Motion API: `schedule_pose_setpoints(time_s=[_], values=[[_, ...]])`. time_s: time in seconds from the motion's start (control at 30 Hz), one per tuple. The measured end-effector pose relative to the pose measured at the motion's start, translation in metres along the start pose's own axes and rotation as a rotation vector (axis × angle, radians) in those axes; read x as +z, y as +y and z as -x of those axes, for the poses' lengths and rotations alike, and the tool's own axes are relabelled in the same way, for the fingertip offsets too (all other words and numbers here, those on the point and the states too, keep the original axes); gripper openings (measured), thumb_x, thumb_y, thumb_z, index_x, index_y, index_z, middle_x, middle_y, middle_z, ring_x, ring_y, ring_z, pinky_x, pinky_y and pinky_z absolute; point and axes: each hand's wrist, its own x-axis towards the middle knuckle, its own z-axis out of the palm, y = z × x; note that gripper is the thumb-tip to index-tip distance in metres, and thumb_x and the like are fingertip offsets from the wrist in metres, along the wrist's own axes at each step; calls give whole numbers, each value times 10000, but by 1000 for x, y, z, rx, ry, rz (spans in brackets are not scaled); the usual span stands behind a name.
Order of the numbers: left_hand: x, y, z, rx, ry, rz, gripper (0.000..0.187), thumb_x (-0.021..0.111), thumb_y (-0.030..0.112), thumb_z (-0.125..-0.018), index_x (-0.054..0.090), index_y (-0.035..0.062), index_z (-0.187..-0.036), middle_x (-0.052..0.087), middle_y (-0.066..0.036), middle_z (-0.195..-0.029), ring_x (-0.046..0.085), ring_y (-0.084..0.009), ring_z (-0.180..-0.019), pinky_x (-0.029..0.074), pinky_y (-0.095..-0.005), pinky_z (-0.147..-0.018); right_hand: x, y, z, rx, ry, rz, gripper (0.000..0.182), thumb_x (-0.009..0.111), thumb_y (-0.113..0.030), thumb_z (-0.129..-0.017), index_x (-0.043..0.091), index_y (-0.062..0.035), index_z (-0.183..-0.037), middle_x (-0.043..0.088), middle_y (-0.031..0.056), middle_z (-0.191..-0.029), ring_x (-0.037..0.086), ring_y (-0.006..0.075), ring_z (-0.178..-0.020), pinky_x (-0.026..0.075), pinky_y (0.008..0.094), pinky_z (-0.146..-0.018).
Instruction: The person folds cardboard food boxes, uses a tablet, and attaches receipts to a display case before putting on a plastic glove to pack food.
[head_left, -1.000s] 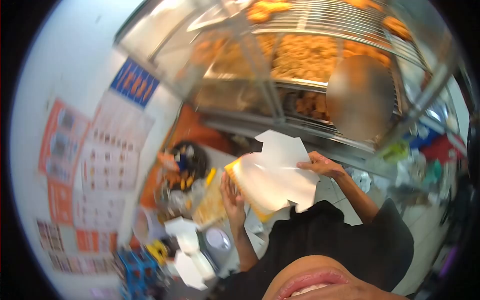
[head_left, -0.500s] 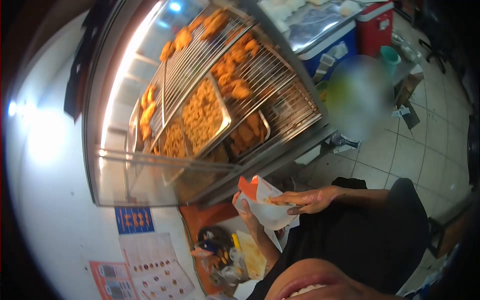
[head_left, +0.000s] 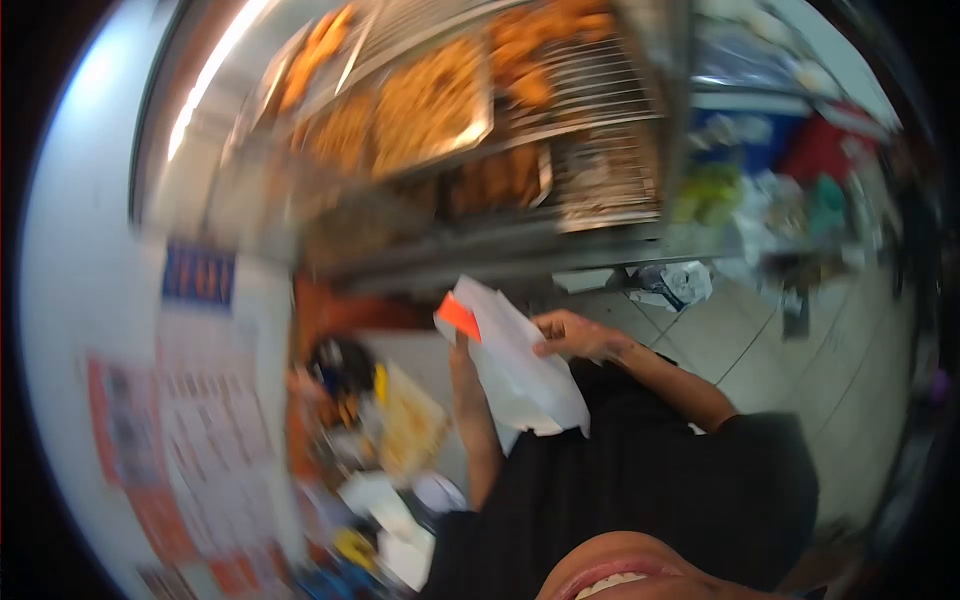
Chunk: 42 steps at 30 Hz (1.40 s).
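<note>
A white paper food carton (head_left: 520, 350) with an orange panel at its upper left is in front of my chest, tilted. My left hand (head_left: 460, 350) supports it from behind on the left; most of its fingers are hidden by the carton. On the other side, my right hand (head_left: 577, 335) grips the carton's right edge, with the thumb in front. Whether anything is inside the carton cannot be seen.
A heated display case (head_left: 480, 255) stands ahead, with a tray of small fried pieces (head_left: 425, 105) and fried chicken (head_left: 545, 50) on racks. A cluttered counter (head_left: 305, 410) is at the left. Posters (head_left: 205, 430) hang on the wall. Coolers and a tiled floor (head_left: 750, 360) lie right.
The view has swung, blurring the case and shifting it upward. The carton has turned to show more of its long white side, and my right hand has moved from across it to its right edge.
</note>
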Motion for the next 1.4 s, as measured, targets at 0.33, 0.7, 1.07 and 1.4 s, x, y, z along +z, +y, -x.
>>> schedule_pose_setpoints(time_s=[0.33, 0.7, 1.07, 1.4], values=[[-100, 9, 167, 540, 866, -67, 348, 458, 355, -998, 536, 45, -1136, 565, -60, -1077, 500, -134, -1024, 371, -278, -945, 92, 12, -103, 190, -156, 175, 384, 639, -65, -865, 532, -21, -1231, 636, 50, -966, 595, 146, -874, 466, 270, -822], [-181, -15, 312, 565, 1076, -447, 274, 470, 259, -985, 583, 19, -1054, 593, -59, -1023, 515, -147, -1008, 366, -282, -936, 298, 58, -135, -337, -315, 889, 358, 720, 0, -742, 628, -58, -1083, 597, 80, -971, 526, 232, -768, 441, 318, -700], [-249, 38, 366, 472, 847, -554, 255, 537, 219, -950, 606, 11, -1080, 583, -106, -1039, 531, -220, -1006, 394, -301, -924, 387, 55, -147, -478, -842, 1352, 283, 689, -51, -719, 720, -144, -984, 557, 17, -902, 537, 189, -804, 424, 325, -709], [-285, 31, 331, 428, 881, -129, 343, 529, 245, -964, 525, 8, -1213, 524, -135, -1252, 508, -193, -1121, 392, -306, -964, 378, 103, -214, -520, -772, 1406, 351, 651, -10, -710, 729, -153, -1021, 557, 52, -841, 535, 213, -778, 408, 347, -713]])
